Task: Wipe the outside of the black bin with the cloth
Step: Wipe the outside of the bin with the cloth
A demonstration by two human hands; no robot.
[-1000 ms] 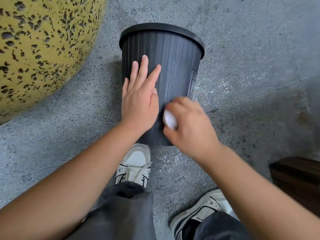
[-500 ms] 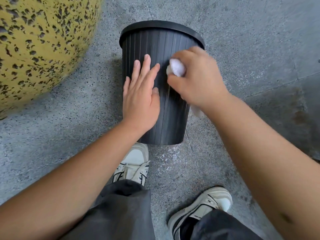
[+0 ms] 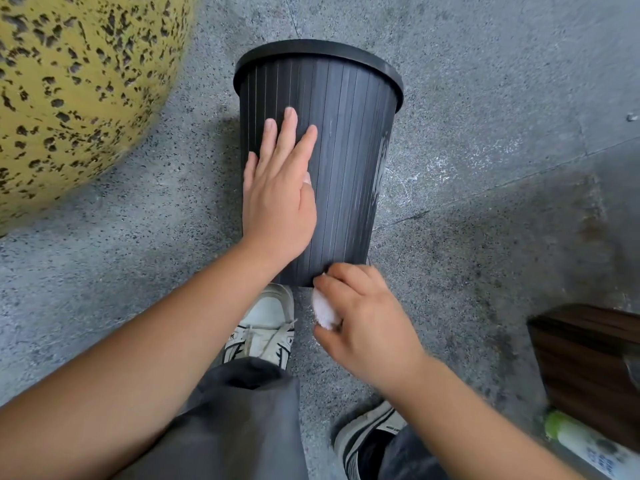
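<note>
A black ribbed bin (image 3: 346, 157) lies tilted toward me on the grey stone floor, its rim at the far end. My left hand (image 3: 277, 199) rests flat on the bin's left side, fingers straight and spread. My right hand (image 3: 363, 323) is at the bin's near bottom edge, fingers curled round a small bunched white cloth (image 3: 323, 311). Only a bit of the cloth shows between thumb and fingers. It sits just below the bin's base edge.
A large yellow speckled rounded object (image 3: 76, 81) fills the upper left. A dark wooden box (image 3: 588, 362) stands at the right, with a green-capped white bottle (image 3: 585, 445) lying below it. My two sneakers (image 3: 263, 330) stand on the floor (image 3: 485, 98) just under the bin.
My right hand with the cloth has swept down the bin's side from near the rim to the bottom edge. My left hand has stayed flat on the bin.
</note>
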